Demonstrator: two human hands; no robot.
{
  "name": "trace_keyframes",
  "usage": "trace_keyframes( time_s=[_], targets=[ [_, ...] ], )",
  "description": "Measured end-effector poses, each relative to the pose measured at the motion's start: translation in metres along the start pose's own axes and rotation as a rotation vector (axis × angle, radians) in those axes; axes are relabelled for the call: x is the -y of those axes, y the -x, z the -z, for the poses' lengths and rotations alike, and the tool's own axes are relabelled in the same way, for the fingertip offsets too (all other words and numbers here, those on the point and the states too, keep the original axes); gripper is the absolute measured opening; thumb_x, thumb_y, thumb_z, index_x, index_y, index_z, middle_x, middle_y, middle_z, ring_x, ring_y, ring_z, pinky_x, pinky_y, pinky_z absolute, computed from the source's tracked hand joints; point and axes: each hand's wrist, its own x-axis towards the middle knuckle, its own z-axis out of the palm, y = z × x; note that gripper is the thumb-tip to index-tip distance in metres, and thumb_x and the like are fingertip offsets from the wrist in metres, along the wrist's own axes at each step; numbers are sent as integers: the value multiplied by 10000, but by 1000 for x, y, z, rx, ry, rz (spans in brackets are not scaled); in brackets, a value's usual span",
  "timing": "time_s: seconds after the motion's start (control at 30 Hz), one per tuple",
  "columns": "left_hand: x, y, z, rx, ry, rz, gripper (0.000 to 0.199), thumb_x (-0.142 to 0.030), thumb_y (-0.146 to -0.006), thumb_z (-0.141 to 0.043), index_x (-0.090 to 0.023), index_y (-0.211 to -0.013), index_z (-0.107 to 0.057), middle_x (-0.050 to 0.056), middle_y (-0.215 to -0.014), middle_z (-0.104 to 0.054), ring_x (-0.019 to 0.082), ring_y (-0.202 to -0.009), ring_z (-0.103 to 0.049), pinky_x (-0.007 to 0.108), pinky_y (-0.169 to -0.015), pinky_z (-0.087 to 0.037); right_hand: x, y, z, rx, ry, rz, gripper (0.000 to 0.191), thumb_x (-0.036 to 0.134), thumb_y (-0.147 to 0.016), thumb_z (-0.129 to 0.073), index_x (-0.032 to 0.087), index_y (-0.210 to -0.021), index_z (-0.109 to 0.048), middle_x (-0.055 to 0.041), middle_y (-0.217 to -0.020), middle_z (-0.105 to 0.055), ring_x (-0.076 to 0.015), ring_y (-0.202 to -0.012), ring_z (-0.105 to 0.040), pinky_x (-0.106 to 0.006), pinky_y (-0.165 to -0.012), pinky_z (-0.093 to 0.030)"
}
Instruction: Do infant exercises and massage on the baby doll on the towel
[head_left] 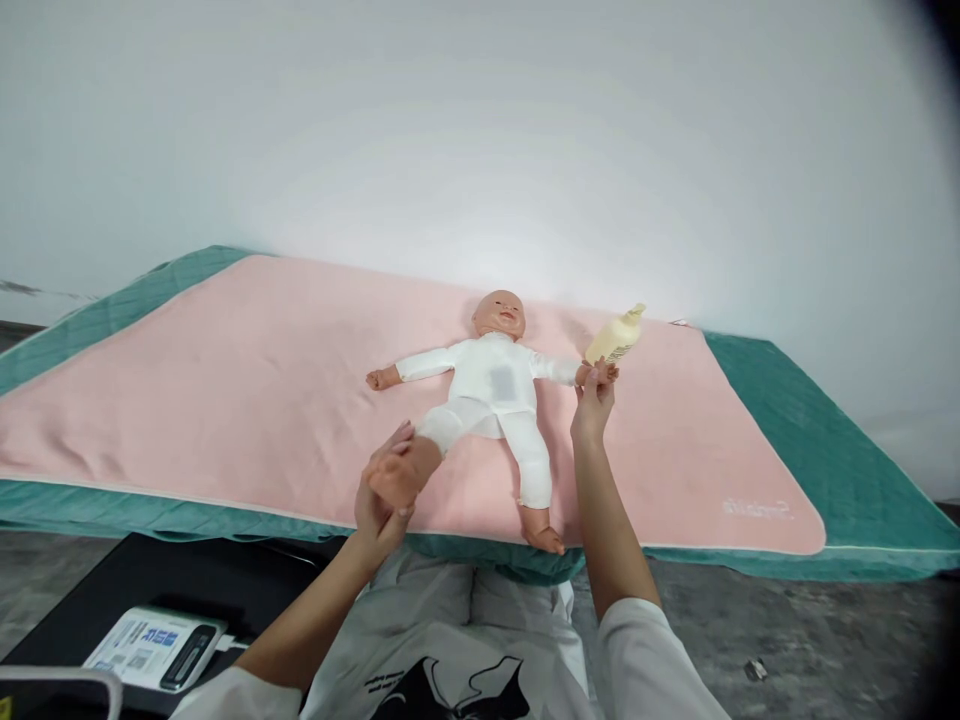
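A baby doll [491,375] in a white cloth suit lies face up on a pink mat [247,380], its head toward the wall. My left hand [382,500] is closed around the doll's foot, which is raised toward me. Farther out on the other side, my right hand [595,395] grips the doll's hand between thumb and fingers. Just beyond those fingers is a pale yellow bottle [613,337] with a pump top, slanting to the right. The doll's other arm is stretched out sideways, and its other leg points toward the mat's front edge.
Beneath the mat is a green quilted mattress [817,450], set against a white wall [480,140]. At the lower left, a white device [157,648] with a plugged-in cable rests on a black surface [97,590]. A small object [755,669] lies on the grey floor.
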Motion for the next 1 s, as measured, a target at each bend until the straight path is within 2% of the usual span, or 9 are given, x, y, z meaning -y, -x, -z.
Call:
trace_keyframes(
  time_s=[0.03,0.13,0.23,0.43,0.6,0.7,0.83,0.93,1.0],
  targets=[
    [-2,-9,-4,7,11,-120,657,-703,-796,-551,-284,-1302,-519,118,-1279,-604,360,-1259,-541,592,-1068,-432,3,3,-3,37,27,52,459,393,-868,-611,205,-1282,-552,-112,-1330,-592,-157,-1255,-558,-373,-1053,-448],
    [-7,-34,-16,-23,4,-250,525,-581,-911,-484,-233,-1303,-508,138,-1265,-606,326,-1269,-538,534,-1071,-431,13,12,-14,142,84,166,426,345,-850,-647,201,-1241,-559,-123,-1315,-609,-176,-1254,-565,-376,-1085,-418],
    [-11,-51,-28,-79,-8,-276,532,-560,-909,-513,-182,-1282,-485,172,-1251,-594,318,-1262,-541,478,-1036,-460,20,22,-23,264,127,205,402,341,-851,-646,227,-1225,-557,-105,-1349,-581,-187,-1278,-539,-397,-1120,-384],
    [-22,-66,-42,-99,45,-264,627,-528,-801,-681,-270,-1264,-347,131,-1241,-570,276,-1199,-584,505,-1036,-448,22,38,-33,394,183,227,335,336,-842,-649,248,-1163,-614,-68,-1250,-627,-199,-1327,-484,-421,-1191,-290],
    [-18,-71,-40,-54,-36,-307,773,-555,-696,-759,-279,-1282,-336,104,-1143,-622,292,-1115,-634,555,-1006,-469,18,45,-32,454,209,206,316,294,-849,-644,280,-1164,-636,-32,-1148,-658,-190,-1255,-539,-415,-1205,-276],
    [-10,-74,-38,13,-34,-477,682,-357,-723,-777,-286,-1280,-390,100,-1203,-627,304,-1135,-640,553,-978,-506,11,45,-31,506,267,248,307,275,-848,-637,278,-1155,-646,-38,-1153,-664,-209,-1235,-558,-448,-1196,-304],
    [-8,-73,-34,121,36,-677,759,-152,-723,-751,-317,-1370,-389,90,-1234,-644,312,-1189,-617,544,-960,-535,-1,43,-28,562,427,466,314,224,-886,-558,245,-1195,-611,-71,-1174,-665,-236,-1299,-527,-506,-1172,-352],
    [-19,-62,-26,155,-33,-636,815,-106,-681,-793,-315,-1382,-435,82,-1192,-669,289,-1218,-590,482,-936,-567,-7,42,-24,584,509,605,359,177,-912,-487,248,-1256,-563,-79,-1186,-659,-237,-1321,-513,-519,-1147,-390],
    [-28,-50,-17,143,-126,-569,789,-125,-666,-825,-302,-1358,-491,68,-1131,-692,259,-1136,-630,441,-908,-587,-8,42,-22,580,532,635,375,166,-920,-467,258,-1275,-548,-78,-1194,-657,-237,-1328,-507,-517,-1131,-411]
  ],
)
